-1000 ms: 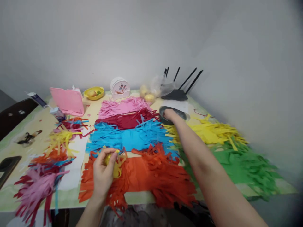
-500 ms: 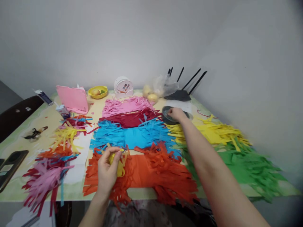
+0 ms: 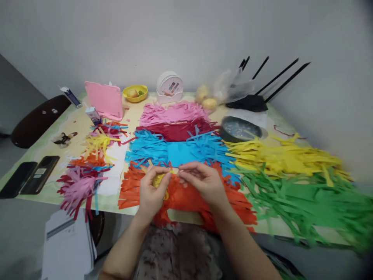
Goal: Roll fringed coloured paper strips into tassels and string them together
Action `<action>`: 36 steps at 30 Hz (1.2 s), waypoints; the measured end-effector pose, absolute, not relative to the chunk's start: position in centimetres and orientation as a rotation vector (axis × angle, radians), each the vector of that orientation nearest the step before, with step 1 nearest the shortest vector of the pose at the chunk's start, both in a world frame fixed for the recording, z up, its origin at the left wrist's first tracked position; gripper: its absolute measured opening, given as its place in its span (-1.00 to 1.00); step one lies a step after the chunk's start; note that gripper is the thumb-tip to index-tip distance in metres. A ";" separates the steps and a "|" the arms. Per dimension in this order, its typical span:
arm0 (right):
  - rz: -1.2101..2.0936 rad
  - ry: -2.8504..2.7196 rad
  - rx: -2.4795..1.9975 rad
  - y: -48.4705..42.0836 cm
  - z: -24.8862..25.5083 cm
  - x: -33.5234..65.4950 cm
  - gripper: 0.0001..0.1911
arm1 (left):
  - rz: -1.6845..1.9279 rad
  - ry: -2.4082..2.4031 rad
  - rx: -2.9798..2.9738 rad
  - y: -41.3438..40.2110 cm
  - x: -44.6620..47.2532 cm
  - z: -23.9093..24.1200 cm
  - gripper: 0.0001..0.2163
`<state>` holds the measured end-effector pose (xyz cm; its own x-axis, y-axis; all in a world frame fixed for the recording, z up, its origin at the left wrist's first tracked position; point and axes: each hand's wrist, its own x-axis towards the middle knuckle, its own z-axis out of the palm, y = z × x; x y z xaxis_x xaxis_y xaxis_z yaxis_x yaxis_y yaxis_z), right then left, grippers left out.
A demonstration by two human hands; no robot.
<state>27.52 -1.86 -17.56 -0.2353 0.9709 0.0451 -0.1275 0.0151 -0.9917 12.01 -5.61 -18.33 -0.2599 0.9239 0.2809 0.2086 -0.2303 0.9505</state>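
Observation:
My left hand (image 3: pixel 155 190) is closed in a pinch on a yellow paper strip (image 3: pixel 158 180). Fingertip to fingertip with it, my right hand (image 3: pixel 204 182) is also pinched; whatever lies between its fingers is too small to make out. Both hands hover over fringed orange paper (image 3: pixel 186 196). Beyond that lie fringed sheets of blue paper (image 3: pixel 177 153), dark red paper (image 3: pixel 177 131) and pink paper (image 3: pixel 177 112). A dark round bowl (image 3: pixel 230 136) with small glinting contents stands to the right of these rows.
Yellow fringe (image 3: pixel 285 157) and green fringe (image 3: pixel 314 198) cover the right side. Multicoloured tassels (image 3: pixel 78 184) lie on the left, near two phones (image 3: pixel 40 175). At the back are a pink tablet case (image 3: pixel 105 100), a yellow fruit bowl (image 3: pixel 135 97) and a black router (image 3: pixel 247 102).
My right hand has left the dark bowl and come back to meet my left hand. The view has shifted, and the left hand still pinches the yellow strip.

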 end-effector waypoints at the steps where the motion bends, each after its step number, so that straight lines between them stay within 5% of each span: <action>1: 1.460 -1.257 -0.949 -2.4 -17.9 26.8 -0.72 | 1.541 1.417 1.391 -5.8 11.9 -18.3 -0.87; 11: 1.495 -1.113 -0.954 -4.3 -19.3 24.9 -0.78 | 1.526 1.465 1.513 -7.2 11.8 -18.5 -0.91; 19: 1.216 -1.422 -1.082 -4.8 -19.2 25.5 -0.81 | 1.388 1.480 1.944 -7.4 10.9 -18.4 -0.90; 36: 1.370 -1.243 -1.025 -5.1 -19.2 25.6 -0.82 | 1.327 1.150 1.178 -8.0 11.0 -19.2 -0.87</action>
<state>25.58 -5.08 -19.22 -0.1610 0.9866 0.0265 -0.1222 0.0067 -0.9925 10.99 -7.99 -19.16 -0.0463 0.9968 0.0645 -0.0773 -0.0680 0.9947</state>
